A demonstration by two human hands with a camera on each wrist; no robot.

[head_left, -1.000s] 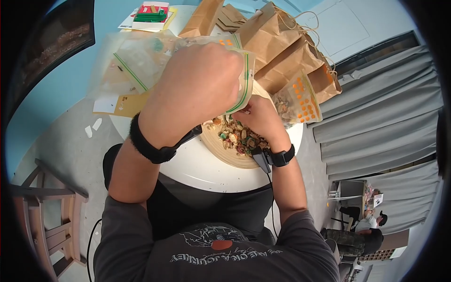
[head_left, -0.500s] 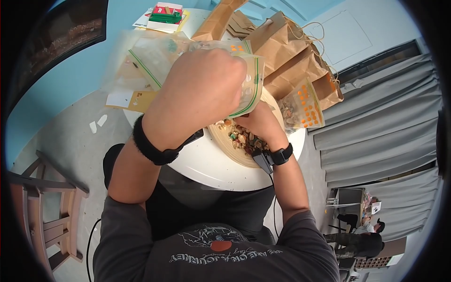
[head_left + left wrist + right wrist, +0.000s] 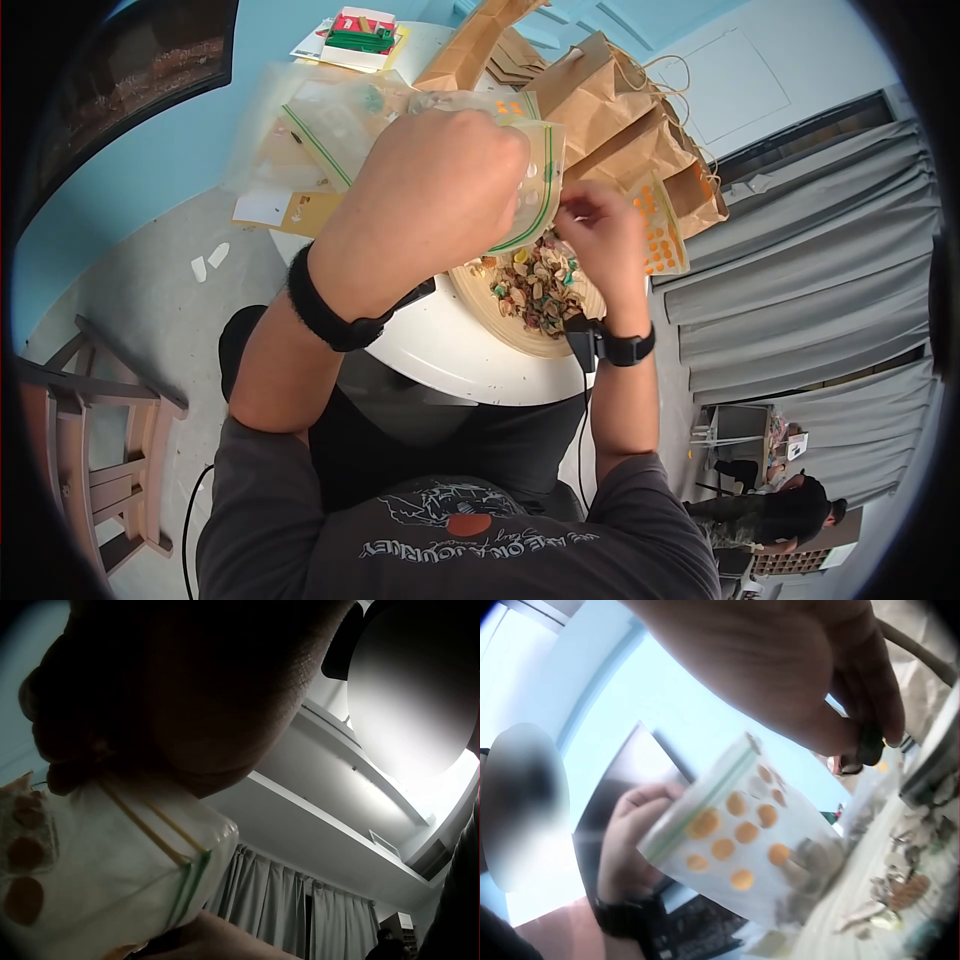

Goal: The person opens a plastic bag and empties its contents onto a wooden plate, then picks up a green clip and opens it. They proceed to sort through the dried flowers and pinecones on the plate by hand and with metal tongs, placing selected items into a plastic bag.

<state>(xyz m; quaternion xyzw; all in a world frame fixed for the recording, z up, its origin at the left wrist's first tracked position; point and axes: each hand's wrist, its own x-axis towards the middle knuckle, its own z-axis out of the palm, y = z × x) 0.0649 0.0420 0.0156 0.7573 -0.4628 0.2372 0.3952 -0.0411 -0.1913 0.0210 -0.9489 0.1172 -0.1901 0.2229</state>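
My left hand [image 3: 440, 190] grips the top of a clear zip bag [image 3: 545, 180] with a green seal line. The right wrist view shows orange dots on this bag [image 3: 746, 832] and dried pieces in its lower part. My right hand [image 3: 608, 245], just right of the bag, pinches a small dark piece [image 3: 870, 745] between thumb and fingers. Below both hands, a mound of mixed dried pieces [image 3: 540, 290] lies on a round pale wooden plate [image 3: 480, 315]. The left hand's fingertips are hidden in the head view.
Brown paper bags [image 3: 590, 90] stand at the back right, with another orange-dotted bag [image 3: 662, 225] in front. More clear bags [image 3: 320, 130] lie left of the hands. A red and white box [image 3: 360, 38] with green items is at the back of the white table [image 3: 440, 350].
My right hand has come up and right, out from under the bag's edge, uncovering more of the dried pieces. The left hand still holds the bag. The head view has shifted slightly.
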